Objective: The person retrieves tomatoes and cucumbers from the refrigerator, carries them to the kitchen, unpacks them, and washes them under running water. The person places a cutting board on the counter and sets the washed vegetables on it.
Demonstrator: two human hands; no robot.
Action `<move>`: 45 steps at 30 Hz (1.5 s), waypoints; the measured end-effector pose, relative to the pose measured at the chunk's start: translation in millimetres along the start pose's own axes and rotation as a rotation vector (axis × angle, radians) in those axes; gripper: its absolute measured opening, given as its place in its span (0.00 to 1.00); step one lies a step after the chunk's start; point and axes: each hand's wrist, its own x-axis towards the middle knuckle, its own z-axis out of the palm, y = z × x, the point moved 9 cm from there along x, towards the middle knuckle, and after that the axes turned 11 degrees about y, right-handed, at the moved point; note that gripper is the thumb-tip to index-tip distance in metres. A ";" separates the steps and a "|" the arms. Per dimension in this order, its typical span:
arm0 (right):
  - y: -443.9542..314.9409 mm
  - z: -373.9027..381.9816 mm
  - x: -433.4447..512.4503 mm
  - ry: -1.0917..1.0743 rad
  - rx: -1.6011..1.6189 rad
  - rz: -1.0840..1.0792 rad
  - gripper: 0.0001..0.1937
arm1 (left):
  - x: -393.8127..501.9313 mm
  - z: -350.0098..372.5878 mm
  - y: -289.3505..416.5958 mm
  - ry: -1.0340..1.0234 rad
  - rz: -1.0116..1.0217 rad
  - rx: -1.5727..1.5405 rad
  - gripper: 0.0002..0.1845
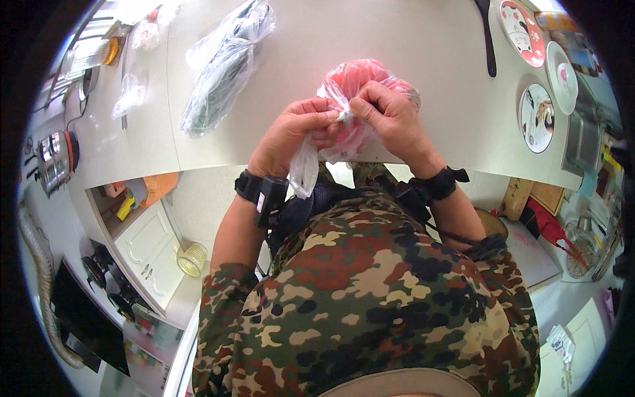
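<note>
A clear plastic bag point(354, 74) with red and pink contents rests at the near edge of the pale countertop point(307, 44). My left hand point(305, 121) pinches the bag's gathered neck between thumb and fingers. On the other side of that twist, my right hand point(389, 116) grips the plastic with its thumb and bent fingers. A loose tail of plastic point(303, 171) hangs below my left hand. What exactly the bag holds cannot be made out through the film. Further left lies a long clear bag point(223, 74) with dark green contents, its neck gathered.
To the right are a red patterned plate point(523, 34), a white dish point(560, 79), a plate with a dark picture point(537, 119) and a black utensil handle point(488, 54). A sink point(583, 139) lies beyond. At left stand a metal pot point(55, 161) and a crumpled plastic bag point(130, 97).
</note>
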 end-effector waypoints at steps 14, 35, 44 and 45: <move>-10.1 -11.9 -8.3 0.121 -0.043 -0.174 0.08 | -8.0 22.5 -14.7 -0.040 -0.065 -0.155 0.07; 4.2 -42.1 -26.3 0.167 0.246 0.092 0.04 | 7.6 42.7 -14.0 0.095 -0.083 0.044 0.08; -7.6 -53.7 -30.6 0.272 0.079 0.036 0.04 | 8.9 45.2 -13.3 0.103 -0.082 0.094 0.07; -13.2 -56.0 -31.2 0.296 0.045 -0.001 0.04 | 9.2 45.1 -12.7 0.113 -0.073 0.120 0.07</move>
